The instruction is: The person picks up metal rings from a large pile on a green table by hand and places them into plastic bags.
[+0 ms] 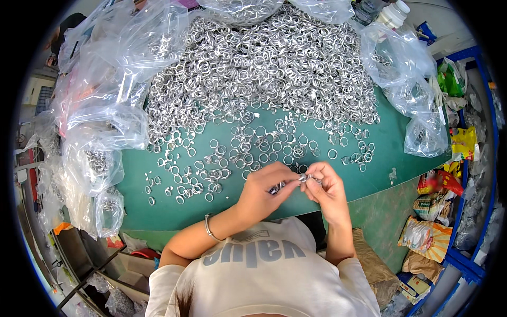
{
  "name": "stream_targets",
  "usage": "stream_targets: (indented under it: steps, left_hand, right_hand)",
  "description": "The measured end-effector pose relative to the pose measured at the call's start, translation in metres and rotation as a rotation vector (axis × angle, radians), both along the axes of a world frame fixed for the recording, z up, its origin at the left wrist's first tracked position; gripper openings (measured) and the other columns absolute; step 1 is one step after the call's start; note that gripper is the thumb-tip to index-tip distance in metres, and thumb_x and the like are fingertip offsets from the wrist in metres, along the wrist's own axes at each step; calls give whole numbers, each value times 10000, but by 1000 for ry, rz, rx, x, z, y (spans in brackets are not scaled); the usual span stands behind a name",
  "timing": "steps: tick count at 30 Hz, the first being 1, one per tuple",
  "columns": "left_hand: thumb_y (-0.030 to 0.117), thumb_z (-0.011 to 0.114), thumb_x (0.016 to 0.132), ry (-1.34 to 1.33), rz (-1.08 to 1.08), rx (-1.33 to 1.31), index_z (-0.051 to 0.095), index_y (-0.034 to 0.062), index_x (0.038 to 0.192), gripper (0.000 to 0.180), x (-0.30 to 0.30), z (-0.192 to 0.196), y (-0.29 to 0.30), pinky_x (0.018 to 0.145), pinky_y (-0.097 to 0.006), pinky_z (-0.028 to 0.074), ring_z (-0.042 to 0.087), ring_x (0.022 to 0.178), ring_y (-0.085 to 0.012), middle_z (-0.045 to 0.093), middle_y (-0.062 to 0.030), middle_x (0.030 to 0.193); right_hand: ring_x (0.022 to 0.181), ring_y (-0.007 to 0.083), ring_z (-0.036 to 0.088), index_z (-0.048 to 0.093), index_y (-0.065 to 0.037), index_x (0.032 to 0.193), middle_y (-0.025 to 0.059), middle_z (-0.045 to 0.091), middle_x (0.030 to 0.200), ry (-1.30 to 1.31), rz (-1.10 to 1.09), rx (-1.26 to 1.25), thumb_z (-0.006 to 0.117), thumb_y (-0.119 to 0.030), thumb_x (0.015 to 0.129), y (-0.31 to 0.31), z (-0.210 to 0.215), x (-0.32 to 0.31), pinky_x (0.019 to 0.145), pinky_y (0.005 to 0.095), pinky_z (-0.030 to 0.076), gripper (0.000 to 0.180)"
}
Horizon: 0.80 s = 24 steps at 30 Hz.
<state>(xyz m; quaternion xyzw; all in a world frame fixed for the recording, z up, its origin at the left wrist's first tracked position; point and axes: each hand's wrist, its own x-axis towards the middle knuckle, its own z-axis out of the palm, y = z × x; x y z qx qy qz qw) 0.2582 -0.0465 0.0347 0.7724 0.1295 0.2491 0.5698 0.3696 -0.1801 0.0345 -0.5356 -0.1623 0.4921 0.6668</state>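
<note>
Green tabletop (pixel 397 140) below; left fingers (pixel 280 170) and right fingers (pixel 324 170) pinch metal rings (pixel 303 178); shirt (pixel 259 282) bears lettering (pixel 252 255).

small workshop, by the look of it, handling metal goods in bulk. main sign: a great heap of silver-coloured metal rings (pixel 264 68) across a broad green tabletop (pixel 391 127), far too many for a home. clear plastic bags (pixel 105 127) crowd both sides, several with more rings inside. white plastic bottle (pixel 392 15) at the far edge. to the right, a blue metal rack (pixel 465 266) with bright packets (pixel 425 235) by it; brown sack (pixel 375 269) on a green floor (pixel 385 211). storage and work share one cramped room.
</note>
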Motion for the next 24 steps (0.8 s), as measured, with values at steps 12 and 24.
stream_targets:
  steps: [12, 24]
  left_hand:
    - [168, 565, 882, 315, -7, -628, 615, 13, 1036, 225, -7, 3, 15, 407, -187, 370, 498, 531, -66, 584, -37, 749]
    - [214, 533, 902, 390, -232, -1471, 623, 10, 957, 230, -8, -5, 15, 392, -205, 394, 553, 575, -137, 599, -74, 805]
  right_hand:
    - [611, 44, 462, 607, -13, 883, -28, 557, 714, -315, -163, -187, 616, -51, 832, -1, 2, -7, 538, 194, 374, 64]
    - [470, 221, 470, 630, -62, 959, 59, 519, 584, -1345, -168, -645, 711, -142, 733, 15, -20, 21, 465, 309, 390, 253]
